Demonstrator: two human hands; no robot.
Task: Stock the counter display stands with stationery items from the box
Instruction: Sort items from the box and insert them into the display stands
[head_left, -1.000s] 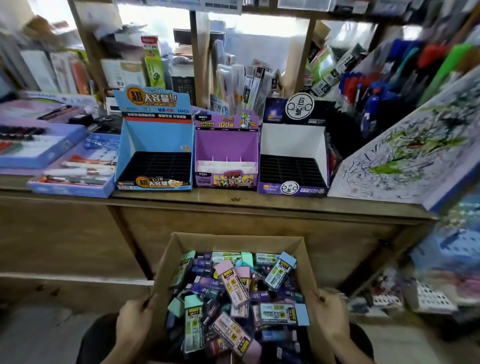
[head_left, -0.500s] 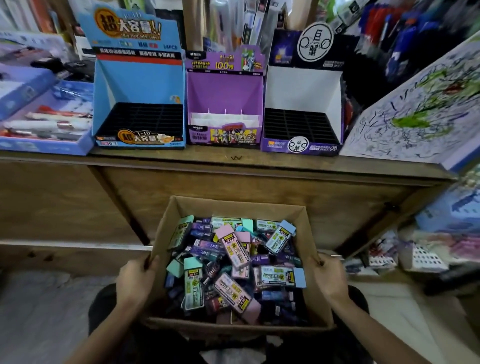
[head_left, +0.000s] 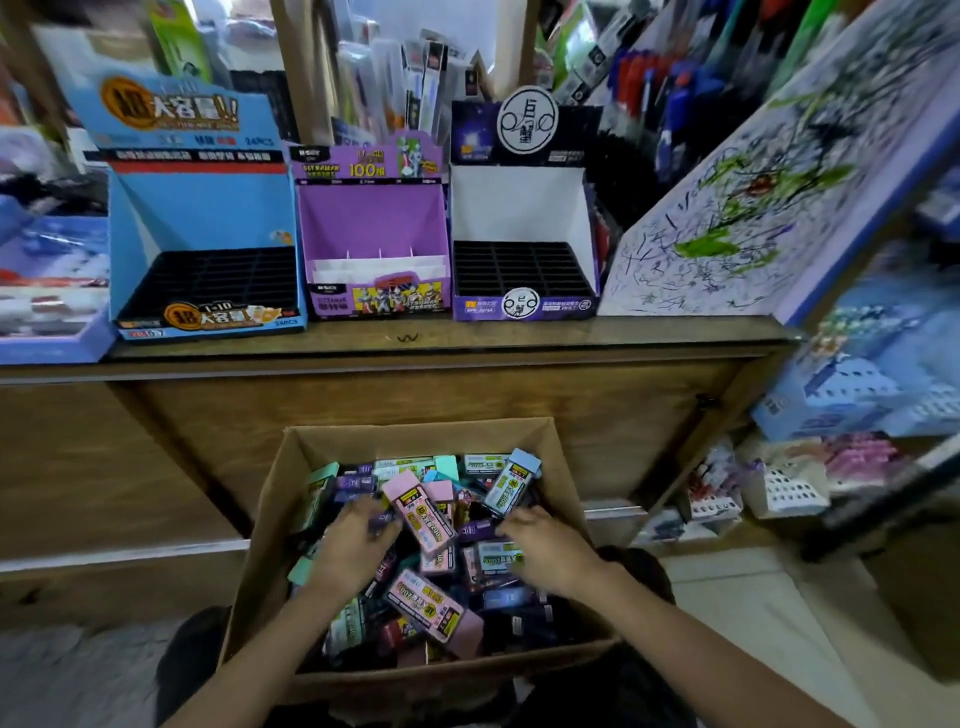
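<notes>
Both hands have left the side walls of the box (head_left: 422, 435) and now sit inside it, among the packs (head_left: 423, 514). The left hand (head_left: 353, 545) lies on the heap left of a pink pack, fingers somewhat spread but blurred. The right hand (head_left: 550, 545) reaches in from the right with its fingertips at a dark purple pack. Whether either hand has closed on anything, I cannot tell.

The packs fill the box in a loose jumble, lying flat and tilted over one another. They look like small, light, stiff cases with glossy labels, likely a little slick. A pinch across the long edges of a top one should lift it cleanly. Those underneath are pinned by neighbours and may slide or spill if dragged out.

Beyond the box's far wall runs the wooden counter (head_left: 467, 338), well above it. On it stand three displays side by side: a blue stand (head_left: 202, 218) at left with a black grid, a purple stand (head_left: 371, 223) in the middle with white dividers, and a white stand (head_left: 519, 208) at right with another black grid. All the grid cells look unfilled.

A tray (head_left: 47, 332) of pens touches the blue stand on the left, and a scribbled board (head_left: 753, 208) leans just beside the white stand on the right. Each stand's tall back card and low front lip mean that packs probably have to go in from above. Crowded shelves stand farther back.
</notes>
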